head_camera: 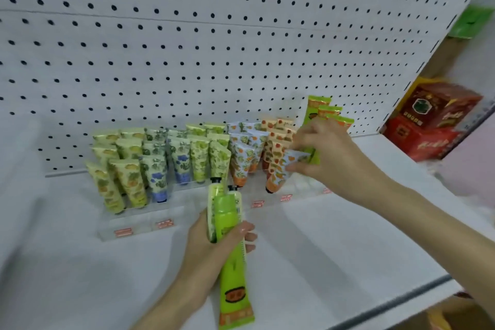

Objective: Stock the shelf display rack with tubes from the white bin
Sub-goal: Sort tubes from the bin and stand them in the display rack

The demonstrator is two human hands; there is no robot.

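Head view, the only one. Clear display rack (150, 222) sat on the white shelf (334, 236) against the pegboard (187, 35), its rows already filled with upright tubes: yellow-green at left, blue-flowered and green in the middle, orange-patterned toward the right. Three taller bright green tubes (325, 112) stood at the rack's far right end.

Left hand (211, 244) was clamped around a small bundle of bright green tubes (229, 225), caps pointing toward the rack, the longest tube's crimped end hanging down past the wrist. Right hand (324, 153) was over the rack's right section, fingers pinched on an orange-patterned tube (281, 169), which leaned among its neighbours rather than standing straight. White bin was not in view.

Red boxes (434, 126) sat on the adjoining shelf, well apart.

Risks, as judged: tubes stood packed and touching, so pressing the leaning one in could tip its neighbours forward out of their row. The bundle looked loosely gathered; one tube could slip free if the grip eased while attention stayed on the right side.
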